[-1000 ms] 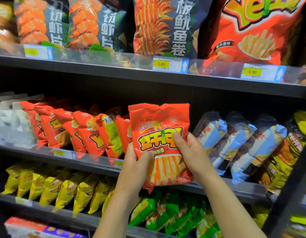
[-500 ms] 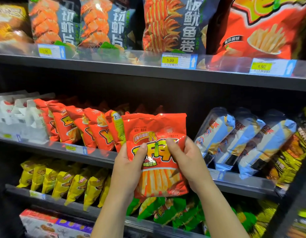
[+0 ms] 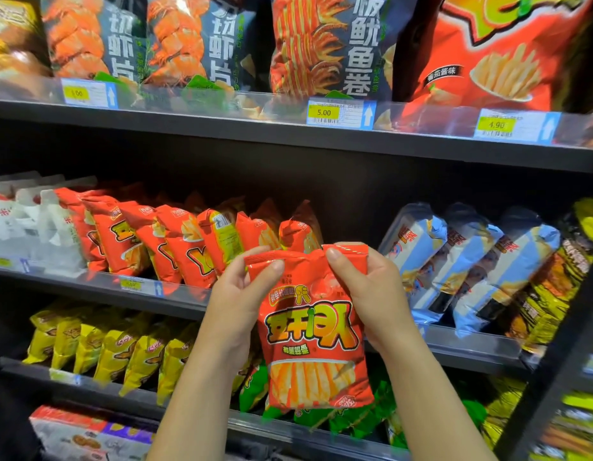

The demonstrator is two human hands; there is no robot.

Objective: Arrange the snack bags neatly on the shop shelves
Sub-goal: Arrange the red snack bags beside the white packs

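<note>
You hold one orange snack bag (image 3: 311,334) upright in front of the middle shelf (image 3: 471,351), just right of the leaning row of matching orange bags (image 3: 175,241). Left hand (image 3: 235,307) pinches its top left corner, thumb on the front. Right hand (image 3: 371,294) grips the top right corner, fingers (image 3: 335,257) curled round the edge. Blue bags (image 3: 471,261) lean further right; yellow bags (image 3: 105,347) line the shelf below

A 5.00 price label (image 3: 323,112) is being shown on the clear front strip (image 3: 272,108); a 4.90 price label (image 3: 496,124) is being displayed further right; printed boxes (image 3: 89,434) are being kept bottom left.
</note>
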